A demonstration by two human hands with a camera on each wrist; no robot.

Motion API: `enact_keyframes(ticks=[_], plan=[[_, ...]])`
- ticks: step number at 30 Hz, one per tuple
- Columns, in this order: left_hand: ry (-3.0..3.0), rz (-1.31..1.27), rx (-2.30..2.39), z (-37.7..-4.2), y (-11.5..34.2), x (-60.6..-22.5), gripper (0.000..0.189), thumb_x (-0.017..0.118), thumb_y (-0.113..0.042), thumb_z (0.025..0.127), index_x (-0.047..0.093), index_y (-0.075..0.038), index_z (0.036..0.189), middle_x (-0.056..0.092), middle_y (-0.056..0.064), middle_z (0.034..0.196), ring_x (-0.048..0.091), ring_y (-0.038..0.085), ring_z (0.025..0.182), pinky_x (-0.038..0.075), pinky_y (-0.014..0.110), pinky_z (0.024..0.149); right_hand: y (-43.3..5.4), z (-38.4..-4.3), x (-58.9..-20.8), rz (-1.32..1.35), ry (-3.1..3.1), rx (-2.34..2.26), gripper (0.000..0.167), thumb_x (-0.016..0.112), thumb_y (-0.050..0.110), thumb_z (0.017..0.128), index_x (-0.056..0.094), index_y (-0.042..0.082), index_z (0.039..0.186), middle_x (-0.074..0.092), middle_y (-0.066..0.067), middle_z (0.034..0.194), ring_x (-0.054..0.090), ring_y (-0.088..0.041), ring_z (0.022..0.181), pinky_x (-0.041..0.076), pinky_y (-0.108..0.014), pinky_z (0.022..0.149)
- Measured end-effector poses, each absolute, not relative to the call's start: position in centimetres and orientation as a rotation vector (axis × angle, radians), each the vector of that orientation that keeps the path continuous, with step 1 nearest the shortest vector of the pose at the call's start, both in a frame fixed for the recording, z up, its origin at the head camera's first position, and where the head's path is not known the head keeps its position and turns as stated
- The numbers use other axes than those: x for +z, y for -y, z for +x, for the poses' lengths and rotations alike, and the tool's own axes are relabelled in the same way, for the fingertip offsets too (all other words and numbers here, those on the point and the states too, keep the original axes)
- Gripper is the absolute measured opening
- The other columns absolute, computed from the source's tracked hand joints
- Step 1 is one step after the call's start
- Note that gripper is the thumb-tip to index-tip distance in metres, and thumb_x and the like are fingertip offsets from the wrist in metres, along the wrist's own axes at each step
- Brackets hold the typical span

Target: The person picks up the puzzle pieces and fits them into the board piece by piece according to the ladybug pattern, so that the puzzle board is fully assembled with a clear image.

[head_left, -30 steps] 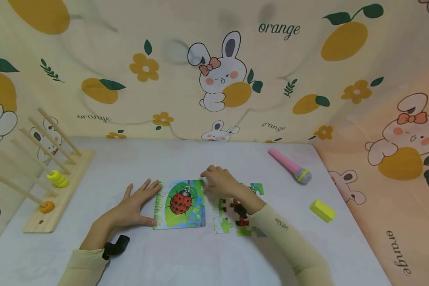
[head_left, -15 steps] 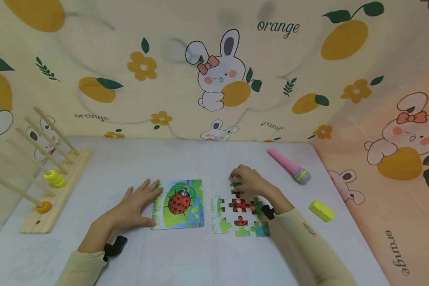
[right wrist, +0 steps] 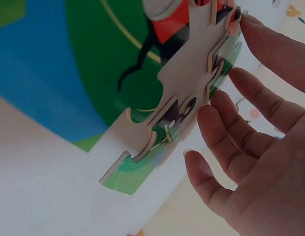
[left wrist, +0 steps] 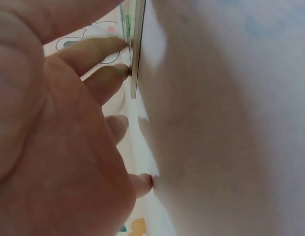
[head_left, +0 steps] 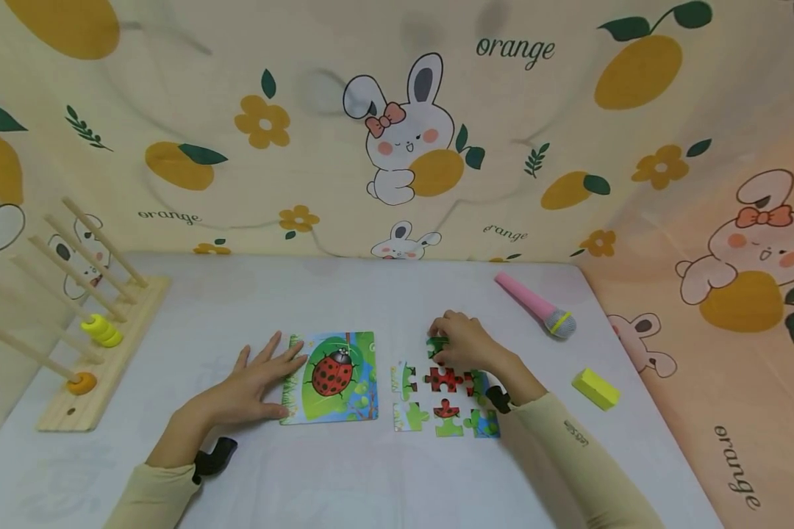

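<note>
A ladybug picture board (head_left: 340, 378) lies flat on the white table. My left hand (head_left: 254, 382) rests at its left edge, fingers spread; in the left wrist view, fingertips (left wrist: 120, 71) touch the board's edge. To the right lie several loose jigsaw pieces, among them a red ladybug-body piece (head_left: 443, 379) and a light green corner piece (head_left: 410, 416). My right hand (head_left: 466, 342) pinches a green jigsaw piece (head_left: 437, 347) at the top of this group, thumb and fingers at its sides. The hand covers the pieces beneath it.
A pink toy microphone (head_left: 536, 305) and a yellow block (head_left: 595, 389) lie on the right. At the left stands a wooden peg rack (head_left: 115, 360) with yellow and orange beads. A printed cloth wall (head_left: 304, 169) rises behind the table.
My right hand has moved right from the board's top right corner to the loose pieces and taken hold of a green piece. The left hand has stayed at the board's left edge.
</note>
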State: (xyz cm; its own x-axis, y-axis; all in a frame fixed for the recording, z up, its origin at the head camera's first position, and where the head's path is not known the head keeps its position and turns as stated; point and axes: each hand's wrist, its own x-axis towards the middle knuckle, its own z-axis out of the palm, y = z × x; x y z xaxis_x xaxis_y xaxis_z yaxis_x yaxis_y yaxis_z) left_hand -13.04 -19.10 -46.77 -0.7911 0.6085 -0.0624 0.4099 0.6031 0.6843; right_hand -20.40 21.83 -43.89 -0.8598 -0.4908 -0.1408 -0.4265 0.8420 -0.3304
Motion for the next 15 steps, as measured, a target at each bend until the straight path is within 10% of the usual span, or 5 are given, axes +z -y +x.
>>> enact_keyframes(ticks=[15], plan=[[-2.630, 0.771, 0.937, -13.18, 19.33, -47.19, 0.089, 0.080, -0.036, 0.081, 0.037, -0.007, 0.154, 0.021, 0.014, 0.164, -0.001, 0.044, 0.150, -0.011, 0.072, 0.108, -22.37, -20.43, -43.81, -0.727, -2.774, -0.478, 0.044, 0.087, 0.024, 0.078, 0.066, 0.007, 0.112, 0.059, -0.007, 0.102, 0.053, -0.028, 0.098, 0.043, -0.053, 0.084]])
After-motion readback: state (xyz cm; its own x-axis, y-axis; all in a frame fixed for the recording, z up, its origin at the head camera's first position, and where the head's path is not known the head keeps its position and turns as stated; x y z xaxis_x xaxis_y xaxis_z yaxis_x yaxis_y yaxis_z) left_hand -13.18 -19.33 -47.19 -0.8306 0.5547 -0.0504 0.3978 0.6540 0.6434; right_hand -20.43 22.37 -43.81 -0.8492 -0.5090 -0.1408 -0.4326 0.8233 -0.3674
